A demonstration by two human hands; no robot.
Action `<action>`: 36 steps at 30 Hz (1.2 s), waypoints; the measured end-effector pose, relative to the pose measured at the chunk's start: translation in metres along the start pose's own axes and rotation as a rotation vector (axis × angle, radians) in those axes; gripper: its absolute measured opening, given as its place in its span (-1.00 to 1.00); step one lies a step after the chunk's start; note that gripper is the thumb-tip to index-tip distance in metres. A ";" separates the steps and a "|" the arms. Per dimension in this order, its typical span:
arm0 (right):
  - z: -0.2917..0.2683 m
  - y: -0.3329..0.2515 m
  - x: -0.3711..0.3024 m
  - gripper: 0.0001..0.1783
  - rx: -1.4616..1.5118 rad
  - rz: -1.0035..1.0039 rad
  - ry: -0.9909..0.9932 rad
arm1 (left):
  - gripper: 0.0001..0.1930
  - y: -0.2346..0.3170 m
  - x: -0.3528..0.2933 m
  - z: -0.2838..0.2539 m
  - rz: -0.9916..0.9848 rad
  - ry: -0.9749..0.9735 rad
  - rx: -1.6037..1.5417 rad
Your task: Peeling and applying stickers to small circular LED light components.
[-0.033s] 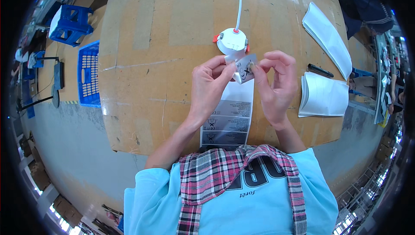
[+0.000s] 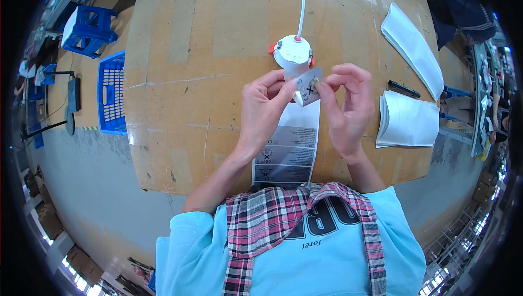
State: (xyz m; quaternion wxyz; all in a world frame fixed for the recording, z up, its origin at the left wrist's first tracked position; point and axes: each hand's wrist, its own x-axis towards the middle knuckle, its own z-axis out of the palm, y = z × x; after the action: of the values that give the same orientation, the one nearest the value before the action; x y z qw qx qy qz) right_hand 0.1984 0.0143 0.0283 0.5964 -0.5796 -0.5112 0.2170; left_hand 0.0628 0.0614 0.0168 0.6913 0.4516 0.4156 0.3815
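Just in front of a round white downlight, my two hands hold a silver-grey sticker (image 2: pixel 309 90) with dark printed symbols. My left hand (image 2: pixel 264 102) pinches its left side, where a white piece curls down. Between thumb and finger of my right hand (image 2: pixel 348 105) is the sticker's right edge; the other fingers are curled. Below runs a strip of grey labels (image 2: pixel 289 157) on white backing, reaching to my apron. The downlight (image 2: pixel 293 51) lies on the table beyond my hands, with red-tipped clips at its sides and a white cable (image 2: pixel 302 15) pointing away.
A black pen (image 2: pixel 404 88) lies on the brown table (image 2: pixel 185 78) at the right, between two white folded sheets or stacks (image 2: pixel 408 119). Left of the table are a blue basket (image 2: pixel 113 93) and a blue stool (image 2: pixel 90 32). Parts of other people show at both far corners.
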 end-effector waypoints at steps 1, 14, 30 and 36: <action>0.000 0.001 0.000 -0.66 -0.001 0.000 -0.002 | -0.81 0.001 0.000 0.000 0.011 -0.001 -0.016; 0.001 0.003 0.004 -0.64 -0.067 0.086 -0.075 | -0.81 0.000 -0.002 0.000 0.015 -0.016 0.020; 0.001 0.002 0.003 -0.62 -0.070 0.093 -0.077 | -0.81 -0.001 -0.004 0.000 0.002 -0.048 0.026; 0.001 0.002 0.003 -0.60 -0.074 0.092 -0.076 | -0.81 0.000 -0.005 0.000 0.007 -0.047 0.035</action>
State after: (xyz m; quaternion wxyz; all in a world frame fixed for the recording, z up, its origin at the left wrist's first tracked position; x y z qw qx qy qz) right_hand 0.1992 0.0179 0.0277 0.5442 -0.6156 -0.5138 0.2470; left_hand 0.0611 0.0571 0.0183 0.6916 0.4738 0.4041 0.3659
